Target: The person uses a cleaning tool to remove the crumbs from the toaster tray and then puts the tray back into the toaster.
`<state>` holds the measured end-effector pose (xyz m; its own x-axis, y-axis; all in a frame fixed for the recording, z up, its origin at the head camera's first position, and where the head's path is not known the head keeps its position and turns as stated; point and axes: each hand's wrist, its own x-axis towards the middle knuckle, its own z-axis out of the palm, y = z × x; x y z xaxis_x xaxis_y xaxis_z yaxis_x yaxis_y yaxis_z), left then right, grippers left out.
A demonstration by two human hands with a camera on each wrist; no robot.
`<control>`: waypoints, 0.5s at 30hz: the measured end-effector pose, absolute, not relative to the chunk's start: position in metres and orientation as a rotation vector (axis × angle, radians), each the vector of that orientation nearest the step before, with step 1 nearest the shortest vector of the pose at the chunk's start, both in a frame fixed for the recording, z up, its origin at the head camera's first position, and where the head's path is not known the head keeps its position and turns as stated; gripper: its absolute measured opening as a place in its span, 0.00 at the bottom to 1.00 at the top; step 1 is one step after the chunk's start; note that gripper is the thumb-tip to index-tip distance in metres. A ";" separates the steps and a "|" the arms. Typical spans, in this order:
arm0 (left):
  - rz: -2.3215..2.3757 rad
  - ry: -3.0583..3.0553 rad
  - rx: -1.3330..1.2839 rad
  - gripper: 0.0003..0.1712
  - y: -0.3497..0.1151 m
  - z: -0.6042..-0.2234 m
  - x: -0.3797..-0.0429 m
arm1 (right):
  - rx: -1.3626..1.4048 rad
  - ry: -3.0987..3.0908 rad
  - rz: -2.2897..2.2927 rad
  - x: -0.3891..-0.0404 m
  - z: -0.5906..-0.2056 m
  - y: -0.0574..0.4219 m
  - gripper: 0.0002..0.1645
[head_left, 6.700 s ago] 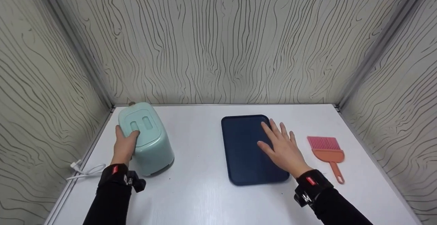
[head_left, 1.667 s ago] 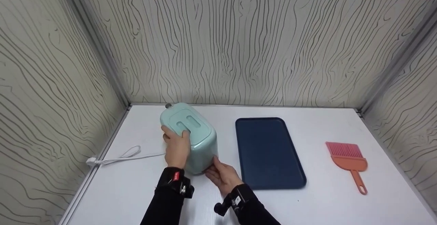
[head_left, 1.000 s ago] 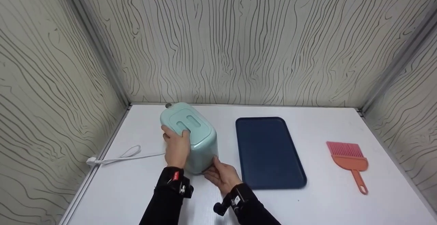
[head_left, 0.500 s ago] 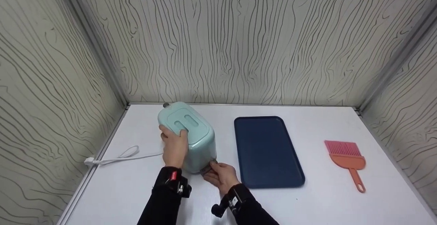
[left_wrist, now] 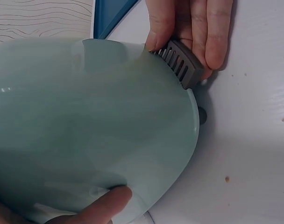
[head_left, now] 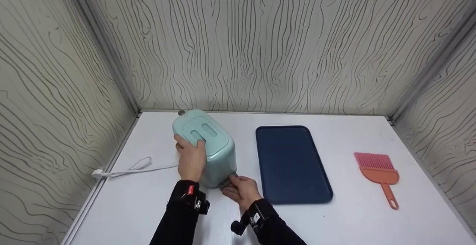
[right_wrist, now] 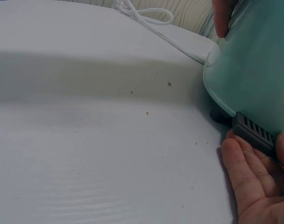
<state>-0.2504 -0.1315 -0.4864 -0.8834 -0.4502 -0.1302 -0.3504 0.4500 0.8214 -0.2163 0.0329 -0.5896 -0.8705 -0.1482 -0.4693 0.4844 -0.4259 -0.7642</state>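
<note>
Where fingers (right_wrist: 243,179) pinch, grille (left_wrist: 183,63) juts beyond toaster's (left_wrist: 95,116) edge.

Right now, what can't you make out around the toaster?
Rest of the crumb tray pinched by the right hand: both wrist views, hidden by the toaster.
Near end of the slot by the left hand: head view, covered by that hand's thumb.
Specks on the table: right wrist view, too small to identify.
Prongs of the white plug: head view, too small.
</note>
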 end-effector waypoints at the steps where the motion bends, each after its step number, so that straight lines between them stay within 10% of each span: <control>1: -1.425 -2.583 0.718 0.53 -0.131 -0.486 -0.251 | 0.470 1.412 -2.320 -0.217 -0.589 0.033 0.17; 15: -1.420 -2.585 0.721 0.53 -0.132 -0.487 -0.251 | 0.481 1.493 -2.274 -0.218 -0.585 0.032 0.13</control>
<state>-0.2511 -0.1322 -0.4873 -0.8820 -0.4523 -0.1323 -0.3542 0.4511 0.8192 -0.2178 0.0322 -0.5849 -0.8704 -0.1233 -0.4767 0.4864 -0.3654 -0.7937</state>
